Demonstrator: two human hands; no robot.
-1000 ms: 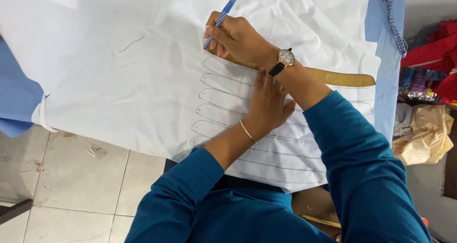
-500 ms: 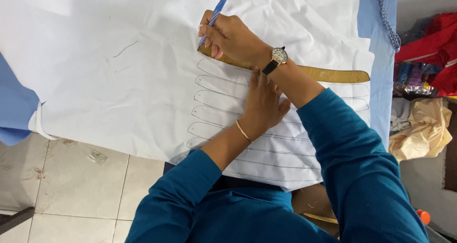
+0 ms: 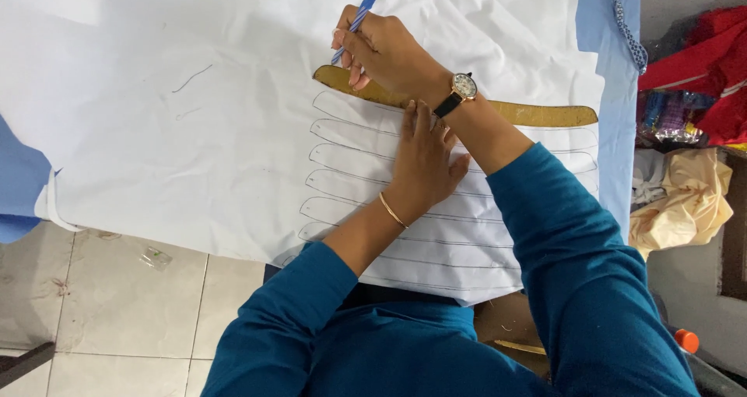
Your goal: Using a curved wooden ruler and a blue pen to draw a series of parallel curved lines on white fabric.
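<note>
White paper [image 3: 156,117] is covering the worktable.
Right hand [image 3: 389,51] is pinching a blue pen [image 3: 362,16] against the curved brown template [image 3: 529,113]; left hand [image 3: 424,160] is pressing flat, fingers together.

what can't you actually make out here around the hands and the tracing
- Pen tip, head view: hidden behind the right hand, so whether it touches the white sheet cannot be told.
- Pen top: cut off by the upper frame edge.
- Middle of the tan curved template: covered by the right wrist and the left hand.
- Lowest traced outlines: partly hidden by the teal sleeves.
- Watch dial: too small to read.
</note>
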